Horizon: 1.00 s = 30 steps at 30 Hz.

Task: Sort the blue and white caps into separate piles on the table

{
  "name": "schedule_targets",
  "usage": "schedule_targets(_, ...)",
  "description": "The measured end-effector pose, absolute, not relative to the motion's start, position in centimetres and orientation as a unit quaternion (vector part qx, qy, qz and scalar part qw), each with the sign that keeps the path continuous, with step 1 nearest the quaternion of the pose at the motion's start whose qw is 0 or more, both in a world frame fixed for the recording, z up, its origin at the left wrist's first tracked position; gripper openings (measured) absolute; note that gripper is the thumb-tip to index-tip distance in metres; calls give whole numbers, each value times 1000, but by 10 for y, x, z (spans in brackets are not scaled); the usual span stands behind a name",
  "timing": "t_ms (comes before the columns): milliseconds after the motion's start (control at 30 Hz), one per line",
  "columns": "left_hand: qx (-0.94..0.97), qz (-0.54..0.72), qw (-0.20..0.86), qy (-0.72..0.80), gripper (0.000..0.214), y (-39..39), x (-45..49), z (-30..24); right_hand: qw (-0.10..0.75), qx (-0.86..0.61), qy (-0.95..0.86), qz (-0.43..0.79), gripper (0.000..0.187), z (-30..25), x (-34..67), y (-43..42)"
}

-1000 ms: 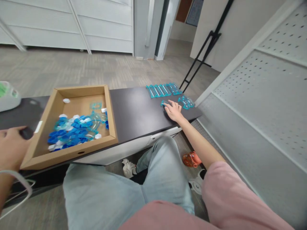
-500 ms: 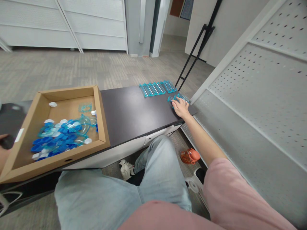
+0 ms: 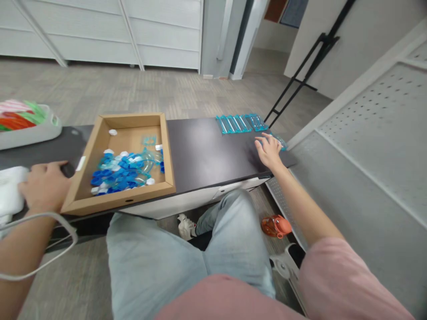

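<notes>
My right hand reaches out over the right end of the dark table, fingers spread, just touching the curved clear-blue track pieces by the edge. A row of straight clear-blue track pieces lies beyond it. My left hand rests curled on the table beside the left wall of a cardboard tray, over a dark object that is mostly hidden. The tray holds several blue and white small parts and clear curved pieces.
A grey bin with red and green items stands at the far left. A white object and a white cable lie by my left wrist. An orange bottle is on the floor. A perforated panel stands at the right.
My right hand slid from the small blue piece toward the curved pieces at the table's right edge, then drew back slightly. The view swung left, bringing my left hand and the grey bin into sight.
</notes>
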<state>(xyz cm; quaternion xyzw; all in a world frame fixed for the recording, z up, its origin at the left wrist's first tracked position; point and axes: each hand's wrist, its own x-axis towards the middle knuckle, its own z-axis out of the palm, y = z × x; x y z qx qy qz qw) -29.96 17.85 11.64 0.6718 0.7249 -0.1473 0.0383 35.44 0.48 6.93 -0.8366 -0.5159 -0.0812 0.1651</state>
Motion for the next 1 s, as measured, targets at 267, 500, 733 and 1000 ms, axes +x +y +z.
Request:
schedule_targets(267,645,65,62,759,75,182,-318,104,203,-620,-758,0,48,121,176,66)
schedule_targets(500,641,116,50,757,64,182,-319,95,120,-504,-853,53,53,128,33,147)
schedule_targets(733,646,138,37,750,68,188,-322,83,99,-532,-836,90,54,116,-4,185)
schedule_targets(1000,648,132,46,749,67,183,-321,89,307,-520,-782,155,56,128,23,163)
